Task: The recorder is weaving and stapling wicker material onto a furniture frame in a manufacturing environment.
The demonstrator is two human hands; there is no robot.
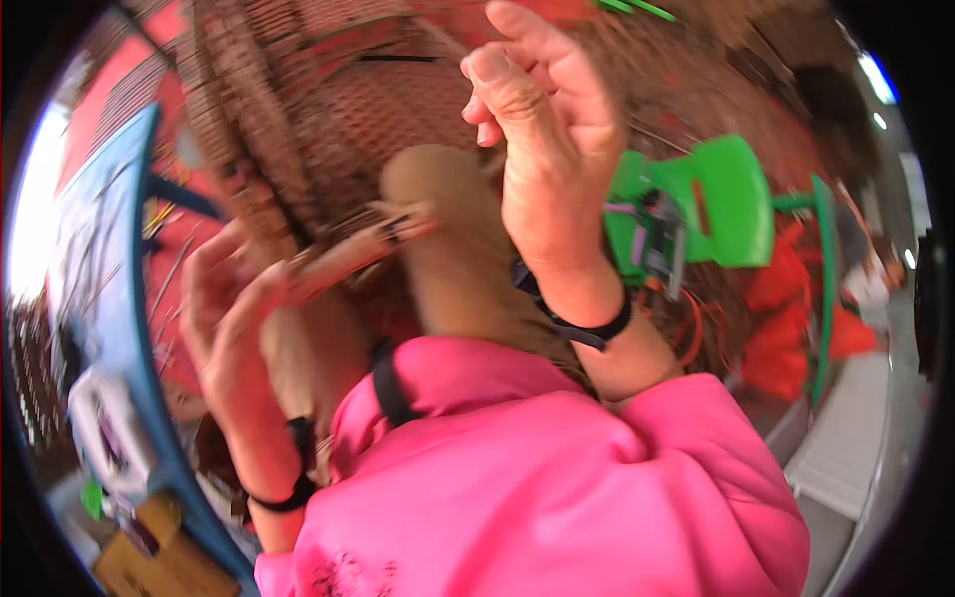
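A large woven wicker piece [328,109], reddish brown with wrapped posts, leans in front of my knees. Across my lap runs a wrapped tan wicker bar [348,261] with loose ends near its tip. My left hand [229,318] is at the near end of that bar, its fingers bent. Motion blur hides whether they grip it. Raised above my right thigh is my right hand [557,129], thumb pressed toward the forefinger and the other fingers curled. Whatever it pinches, if anything, is too thin to make out.
A blue bench [139,298] stands at the left with strands, a white container [109,428] and a cardboard box [164,557]. A green plastic chair [731,199] at the right bears dark tools [659,234]. Red bags [781,338] and scraps lie beyond it.
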